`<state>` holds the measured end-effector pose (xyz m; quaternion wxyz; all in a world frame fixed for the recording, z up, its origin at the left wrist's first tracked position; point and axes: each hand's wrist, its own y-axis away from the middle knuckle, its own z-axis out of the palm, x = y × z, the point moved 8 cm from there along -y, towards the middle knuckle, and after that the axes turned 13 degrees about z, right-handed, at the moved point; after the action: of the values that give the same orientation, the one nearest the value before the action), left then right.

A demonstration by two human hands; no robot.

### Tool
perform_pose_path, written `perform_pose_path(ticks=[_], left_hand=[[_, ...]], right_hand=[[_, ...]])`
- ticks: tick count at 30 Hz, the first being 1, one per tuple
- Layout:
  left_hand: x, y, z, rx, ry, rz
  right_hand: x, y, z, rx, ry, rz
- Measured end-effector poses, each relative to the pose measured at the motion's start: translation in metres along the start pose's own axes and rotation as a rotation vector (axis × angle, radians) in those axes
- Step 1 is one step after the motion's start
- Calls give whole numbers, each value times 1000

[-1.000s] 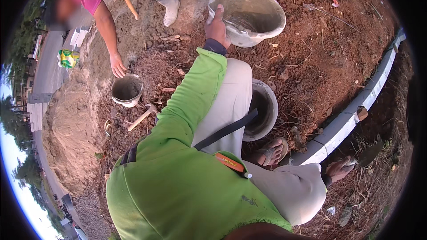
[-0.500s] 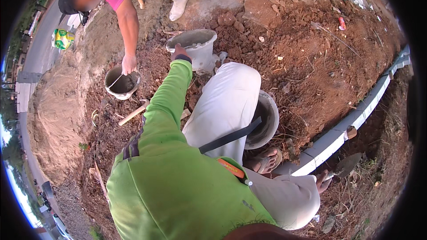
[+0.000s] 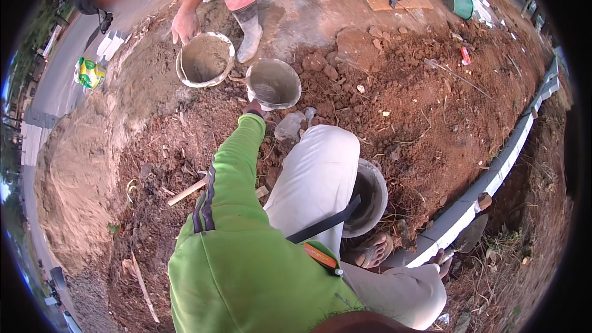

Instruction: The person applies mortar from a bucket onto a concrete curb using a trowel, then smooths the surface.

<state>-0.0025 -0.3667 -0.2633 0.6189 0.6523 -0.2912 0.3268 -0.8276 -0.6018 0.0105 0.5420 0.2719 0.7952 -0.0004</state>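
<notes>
My left arm reaches forward in a green sleeve, and my left hand (image 3: 254, 107) grips the near rim of a grey-white bucket (image 3: 292, 97). The bucket's mouth faces up toward me, showing a grey-coated inside. At the lower right, my right hand (image 3: 441, 263) is closed around the handle of a trowel (image 3: 472, 234), partly hidden by my knee. The trowel's blade lies beside the row of pale blocks. Left of my bucket stands another bucket (image 3: 227, 75) with a grey-brown inside. A co-worker's hand (image 3: 185, 26) is at its far left rim.
A third bucket (image 3: 377, 217) stands beside my bent leg, near my sandalled foot (image 3: 375, 251). A wooden-handled tool (image 3: 187, 192) lies left of my arm. Pale blocks (image 3: 453, 228) edge a trench at right. A clear plastic bag (image 3: 288, 128) lies before my knee.
The co-worker's bucket has moved farther off and to the right, and the hand has left its handle for the rim area. My bucket has tipped, its mouth now facing me more.
</notes>
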Motion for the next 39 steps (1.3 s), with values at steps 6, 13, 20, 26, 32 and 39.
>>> perform_pose_path(ticks=[6,13,20,26,32,39], left_hand=[[-50,31,-10,-373,-55,121],[-36,63,-13,-299,-269,399],[91,88,52,-462,-276,682],[55,146,119,-902,-594,376],[77,282,220,-1389,-1050,477],[-36,360,231,-1974,-1727,408]], right_hand=[[-1,3,16,-151,-101,-24],[-20,3,9,-146,-64,-168],[-16,8,7,-169,-203,-32],[-27,31,10,-153,-108,-23],[-22,28,4,-179,-3,-42],[-45,20,39,-248,35,-17]])
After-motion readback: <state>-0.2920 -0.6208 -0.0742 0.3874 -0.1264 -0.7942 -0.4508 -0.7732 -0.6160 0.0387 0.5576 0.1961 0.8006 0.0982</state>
